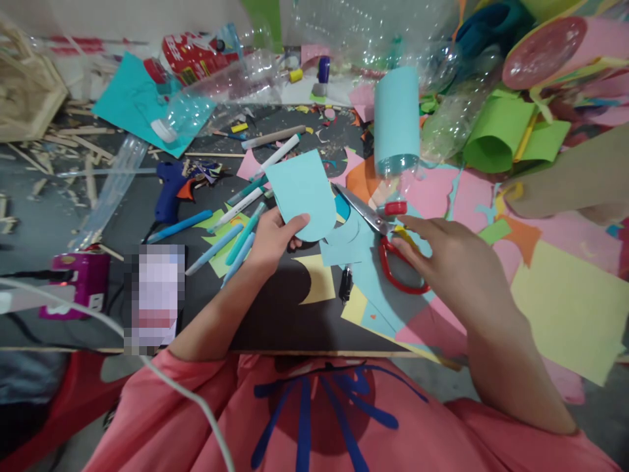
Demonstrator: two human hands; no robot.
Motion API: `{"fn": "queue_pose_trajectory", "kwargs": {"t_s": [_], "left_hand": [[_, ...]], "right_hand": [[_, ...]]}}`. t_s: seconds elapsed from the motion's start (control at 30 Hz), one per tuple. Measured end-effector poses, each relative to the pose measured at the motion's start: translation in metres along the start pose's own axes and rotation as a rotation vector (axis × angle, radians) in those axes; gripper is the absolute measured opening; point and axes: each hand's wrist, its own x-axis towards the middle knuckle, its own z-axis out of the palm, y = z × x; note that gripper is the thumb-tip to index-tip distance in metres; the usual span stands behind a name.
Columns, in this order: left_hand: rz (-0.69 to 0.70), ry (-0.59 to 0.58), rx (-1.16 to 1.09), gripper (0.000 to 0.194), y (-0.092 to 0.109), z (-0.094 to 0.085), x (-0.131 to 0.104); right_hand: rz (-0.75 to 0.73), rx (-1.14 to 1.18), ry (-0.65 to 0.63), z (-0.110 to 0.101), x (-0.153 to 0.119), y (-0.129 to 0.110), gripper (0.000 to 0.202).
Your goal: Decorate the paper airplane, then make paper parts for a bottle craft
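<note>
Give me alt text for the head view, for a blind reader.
A person's left hand holds a light-blue paper piece with one rounded end; the right hand is at red-handled metal scissors, its grip unclear. Around them on a dark table are multicoloured paper scraps, blue and green pens, a dark-blue glue gun and clear plastic bottles.
</note>
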Motion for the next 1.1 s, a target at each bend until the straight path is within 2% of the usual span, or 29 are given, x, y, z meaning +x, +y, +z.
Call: {"fn": "queue_pose_trajectory", "kwargs": {"t_s": [0.1,0.23,0.33,0.47,0.57,0.67,0.83,0.97,1.1], "left_hand": [[-0.031,-0.031,0.012,0.019,-0.001,0.000,-0.001],[-0.093,-0.135,0.050,0.018,0.002,0.001,-0.006],[-0.125,-0.181,0.097,0.019,0.005,0.002,-0.010],[-0.134,-0.163,0.088,0.020,0.006,0.001,-0.010],[-0.172,-0.173,0.072,0.021,0.006,0.000,-0.010],[-0.214,-0.194,0.077,0.024,0.005,0.000,-0.010],[-0.199,-0.213,0.079,0.027,0.004,-0.002,-0.009],[-0.197,-0.227,0.088,0.029,0.003,-0.004,-0.008],[-0.168,-0.289,0.105,0.032,0.001,-0.006,-0.007]], "right_hand": [[-0.033,0.382,0.000,0.003,0.016,-0.012,0.032],[-0.086,0.874,-0.053,0.035,0.040,-0.029,0.046],[-0.108,1.055,-0.010,0.058,0.051,-0.036,0.050],[-0.061,1.230,-0.012,0.072,0.057,-0.035,0.046],[-0.034,1.283,-0.017,0.073,0.059,-0.031,0.044],[-0.069,1.283,-0.017,0.070,0.060,-0.031,0.043],[-0.128,1.296,0.012,0.068,0.060,-0.032,0.039],[-0.082,1.257,0.047,0.069,0.059,-0.031,0.041],[-0.021,1.198,0.037,0.066,0.058,-0.030,0.047]]}}
